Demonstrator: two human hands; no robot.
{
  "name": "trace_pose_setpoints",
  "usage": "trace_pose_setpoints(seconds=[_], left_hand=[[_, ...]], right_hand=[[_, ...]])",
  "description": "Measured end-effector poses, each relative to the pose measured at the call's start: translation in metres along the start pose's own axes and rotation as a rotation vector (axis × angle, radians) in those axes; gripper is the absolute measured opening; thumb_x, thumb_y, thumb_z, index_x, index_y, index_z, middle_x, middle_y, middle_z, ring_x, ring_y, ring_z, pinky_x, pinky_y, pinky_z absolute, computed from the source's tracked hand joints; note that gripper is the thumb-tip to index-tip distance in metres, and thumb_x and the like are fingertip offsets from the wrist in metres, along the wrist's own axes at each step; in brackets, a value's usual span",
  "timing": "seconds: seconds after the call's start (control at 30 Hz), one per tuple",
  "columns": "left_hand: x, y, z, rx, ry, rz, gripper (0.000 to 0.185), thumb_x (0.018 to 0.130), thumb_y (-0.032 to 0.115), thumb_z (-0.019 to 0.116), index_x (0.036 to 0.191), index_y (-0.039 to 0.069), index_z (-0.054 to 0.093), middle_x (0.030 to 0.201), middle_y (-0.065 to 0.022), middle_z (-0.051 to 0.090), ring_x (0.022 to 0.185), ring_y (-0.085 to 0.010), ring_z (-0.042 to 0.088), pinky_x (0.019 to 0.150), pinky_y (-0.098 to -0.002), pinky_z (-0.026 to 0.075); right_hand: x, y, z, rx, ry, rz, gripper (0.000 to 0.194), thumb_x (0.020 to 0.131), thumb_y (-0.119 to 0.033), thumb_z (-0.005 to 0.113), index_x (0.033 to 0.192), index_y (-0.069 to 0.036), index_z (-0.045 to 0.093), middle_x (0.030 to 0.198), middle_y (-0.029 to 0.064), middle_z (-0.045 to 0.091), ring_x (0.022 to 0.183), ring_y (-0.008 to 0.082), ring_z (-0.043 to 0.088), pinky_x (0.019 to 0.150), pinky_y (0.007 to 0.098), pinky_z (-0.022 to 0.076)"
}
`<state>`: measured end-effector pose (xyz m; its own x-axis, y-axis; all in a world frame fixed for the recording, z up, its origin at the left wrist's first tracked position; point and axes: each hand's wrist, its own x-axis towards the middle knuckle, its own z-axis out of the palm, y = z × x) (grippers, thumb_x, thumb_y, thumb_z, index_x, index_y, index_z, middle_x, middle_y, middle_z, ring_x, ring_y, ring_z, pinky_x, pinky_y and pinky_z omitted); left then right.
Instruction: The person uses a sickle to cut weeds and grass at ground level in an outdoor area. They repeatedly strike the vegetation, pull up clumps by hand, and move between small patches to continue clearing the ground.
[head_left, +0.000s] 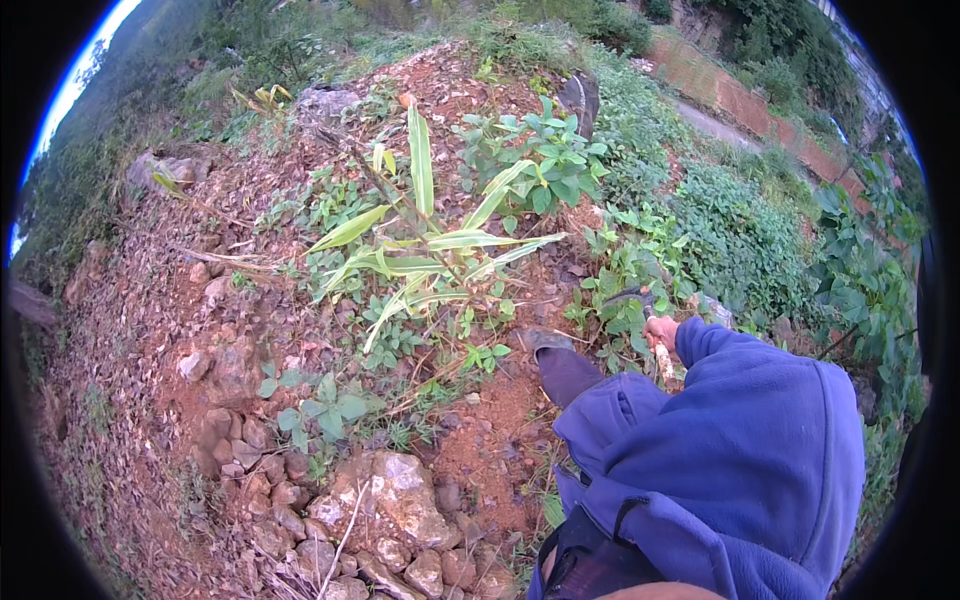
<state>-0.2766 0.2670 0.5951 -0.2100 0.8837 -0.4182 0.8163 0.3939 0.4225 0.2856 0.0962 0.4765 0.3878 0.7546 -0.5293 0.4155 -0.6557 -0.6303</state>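
Observation:
My right hand (660, 332) is closed around the wooden handle of a sickle (664, 361), low at the right of centre. The sickle's dark curved blade (627, 295) points left among green leafy plants. My left hand is out of view. Before me, left of the blade, a tall plant with long pale-green striped leaves (450, 240) leans over the soil. A broad-leaved green bush (555, 154) grows behind it. One shoe (546, 339) rests on the reddish ground just left of the sickle.
A pile of rocks (405, 499) lies at the lower middle, with a loose stone (195, 365) further left. Dry leaves cover the slope. A dark upright rock (580, 105) stands behind the bush. Dense vines (742, 225) spread at the right, below a path (716, 126).

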Motion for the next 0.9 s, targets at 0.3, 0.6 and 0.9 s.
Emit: trace_pose_setpoints(seconds=[0.3,0.6,0.9], left_hand=[[-0.043,0.032,-0.038,-0.429,-0.117,-0.287,0.035,0.085,0.029,0.064,0.087,-0.002,0.047,0.067,-0.0202,0.063,0.053,-0.0291,0.062,0.047,-0.0352,0.049],[0.002,0.089,-0.128,-0.598,-0.154,-0.222,0.043,0.088,0.037,0.062,0.100,-0.001,0.048,0.072,-0.0180,0.065,0.053,-0.0238,0.064,0.047,-0.0302,0.051],[0.041,0.045,-0.101,-0.153,-0.267,-0.207,0.048,0.093,0.041,0.057,0.100,-0.007,0.052,0.069,-0.0221,0.065,0.054,-0.0236,0.064,0.047,-0.0312,0.053]], right_hand=[[0.001,0.005,0.006,0.541,-0.076,0.049,0.019,0.073,-0.008,0.071,0.087,-0.001,0.059,0.064,0.0020,0.059,0.057,0.0153,0.061,0.055,0.0341,0.0546],[-0.034,0.037,0.010,0.404,0.037,0.056,0.018,0.073,-0.007,0.069,0.090,-0.005,0.064,0.062,0.0024,0.062,0.056,0.0153,0.063,0.055,0.0293,0.0534],[-0.044,0.091,0.045,0.502,0.044,0.342,0.007,0.071,-0.007,0.064,0.078,-0.005,0.064,0.061,0.0037,0.063,0.058,0.0205,0.065,0.054,0.0339,0.0522]])
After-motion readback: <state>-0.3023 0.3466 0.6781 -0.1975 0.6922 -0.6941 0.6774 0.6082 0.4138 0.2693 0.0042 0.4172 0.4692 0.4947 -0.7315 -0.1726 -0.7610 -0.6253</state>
